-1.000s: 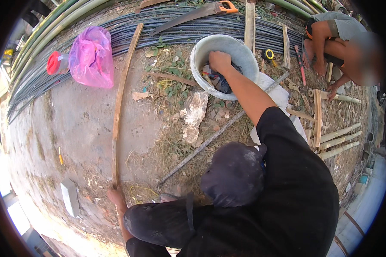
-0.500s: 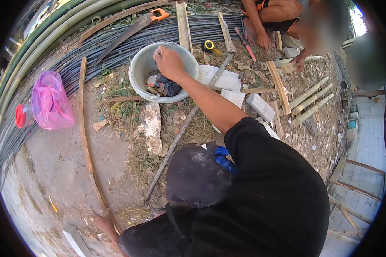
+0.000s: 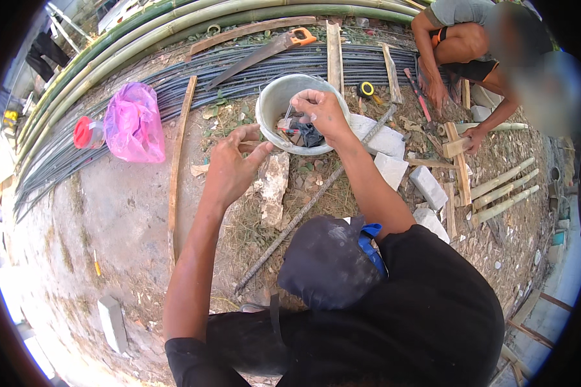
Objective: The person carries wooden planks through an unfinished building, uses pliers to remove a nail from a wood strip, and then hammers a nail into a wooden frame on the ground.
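Note:
A pale grey bucket (image 3: 276,97) stands on the ground ahead of me. In its bottom lie a crumpled black plastic bag (image 3: 312,135) and small red and grey items. My right hand (image 3: 324,115) is over the bucket's opening, fingers curled and thumb pinched in. Something thin and pale seems to stick out of the pinch, too small to name. My left hand (image 3: 234,164) is raised just left of the bucket, fingers apart, with nothing in it. Left of that hand, a long narrow wooden strip (image 3: 181,155) lies on the ground.
A handsaw (image 3: 255,61) lies across dark steel rods (image 3: 239,74) behind the bucket. A tape measure (image 3: 365,89) and white blocks (image 3: 427,187) are to the right. At far right, a crouching person's hand (image 3: 474,138) holds wood. A pink plastic bag (image 3: 134,126) sits at left.
My left hand has let go of the wooden strip and risen toward the bucket. My right hand has drawn back toward the bucket's right side. The whole view has shifted.

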Tool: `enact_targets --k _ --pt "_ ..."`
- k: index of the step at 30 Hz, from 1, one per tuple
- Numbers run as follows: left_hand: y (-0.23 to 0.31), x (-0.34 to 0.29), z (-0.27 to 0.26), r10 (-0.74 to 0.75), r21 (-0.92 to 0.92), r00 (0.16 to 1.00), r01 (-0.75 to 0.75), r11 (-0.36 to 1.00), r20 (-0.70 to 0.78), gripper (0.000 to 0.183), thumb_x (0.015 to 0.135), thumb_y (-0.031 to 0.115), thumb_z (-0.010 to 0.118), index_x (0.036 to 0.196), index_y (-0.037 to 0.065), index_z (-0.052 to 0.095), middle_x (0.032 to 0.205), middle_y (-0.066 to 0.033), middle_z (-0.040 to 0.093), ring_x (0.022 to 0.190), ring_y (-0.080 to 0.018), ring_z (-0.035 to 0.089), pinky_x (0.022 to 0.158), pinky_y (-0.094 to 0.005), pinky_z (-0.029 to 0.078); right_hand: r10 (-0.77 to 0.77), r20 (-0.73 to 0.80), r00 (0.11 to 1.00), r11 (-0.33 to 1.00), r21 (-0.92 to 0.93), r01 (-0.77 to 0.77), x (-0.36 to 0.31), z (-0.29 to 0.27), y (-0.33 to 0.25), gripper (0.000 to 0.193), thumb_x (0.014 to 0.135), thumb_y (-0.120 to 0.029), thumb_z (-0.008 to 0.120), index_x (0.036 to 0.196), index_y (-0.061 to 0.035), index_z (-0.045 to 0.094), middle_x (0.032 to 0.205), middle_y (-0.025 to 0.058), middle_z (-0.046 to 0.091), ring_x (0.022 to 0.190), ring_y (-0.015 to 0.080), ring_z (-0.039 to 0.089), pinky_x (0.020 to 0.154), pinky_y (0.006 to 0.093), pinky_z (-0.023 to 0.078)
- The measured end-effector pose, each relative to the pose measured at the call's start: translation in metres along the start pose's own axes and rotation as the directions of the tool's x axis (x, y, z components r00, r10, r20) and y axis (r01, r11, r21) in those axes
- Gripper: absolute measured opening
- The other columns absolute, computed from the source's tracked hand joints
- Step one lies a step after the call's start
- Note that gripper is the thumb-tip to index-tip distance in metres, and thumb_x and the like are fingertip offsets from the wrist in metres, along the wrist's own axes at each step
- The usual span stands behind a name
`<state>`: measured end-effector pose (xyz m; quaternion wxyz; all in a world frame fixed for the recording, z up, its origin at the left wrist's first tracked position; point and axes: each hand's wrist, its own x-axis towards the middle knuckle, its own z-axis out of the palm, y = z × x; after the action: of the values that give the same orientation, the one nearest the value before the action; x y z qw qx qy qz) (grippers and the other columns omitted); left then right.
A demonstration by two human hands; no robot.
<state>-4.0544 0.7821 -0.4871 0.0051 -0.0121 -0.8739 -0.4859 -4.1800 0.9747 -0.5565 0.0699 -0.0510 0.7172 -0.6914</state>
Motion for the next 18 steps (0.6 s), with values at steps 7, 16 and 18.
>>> enact_targets --k 7,16,18 --pt "-0.004 0.025 0.043 -0.272 -0.284 0.959 0.284 0.916 0.081 0.021 0.094 0.016 0.065 0.09 -0.003 0.07 0.076 -0.0086 0.07 0.065 -0.0124 0.067 0.06 -0.0251 0.055 0.011 0.211 0.977 0.994 0.106 -0.034 -0.045 -0.006 -0.004 0.021 0.09 -0.018 0.07 0.103 -0.0017 0.069 0.093 0.0029 0.069 0.082 0.0114 0.063 0.07 0.0263 0.053" --pt "-0.055 -0.049 -0.07 -0.525 -0.133 0.84 0.541 0.83 0.14 0.022 0.092 0.015 0.067 0.106 0.0 0.06 0.084 -0.0114 0.072 0.069 -0.0161 0.069 0.062 -0.026 0.054 0.498 -0.566 0.657 0.773 0.634 -0.04 0.02 -0.295 0.105 0.04 0.101 -0.022 0.052 0.138 -0.0069 0.046 0.122 0.015 0.059 0.104 0.0276 0.06 0.089 0.0445 0.055" --pt "-0.076 -0.073 -0.087 -0.631 -0.172 0.776 0.624 0.762 0.019 0.019 0.092 0.014 0.067 0.103 0.001 0.059 0.083 -0.0122 0.072 0.072 -0.0174 0.07 0.064 -0.0262 0.054 0.538 -0.597 0.595 0.786 0.61 -0.099 0.02 -0.327 0.116 0.04 0.102 -0.021 0.048 0.14 -0.0094 0.045 0.129 0.0156 0.055 0.106 0.0284 0.059 0.088 0.0457 0.055"
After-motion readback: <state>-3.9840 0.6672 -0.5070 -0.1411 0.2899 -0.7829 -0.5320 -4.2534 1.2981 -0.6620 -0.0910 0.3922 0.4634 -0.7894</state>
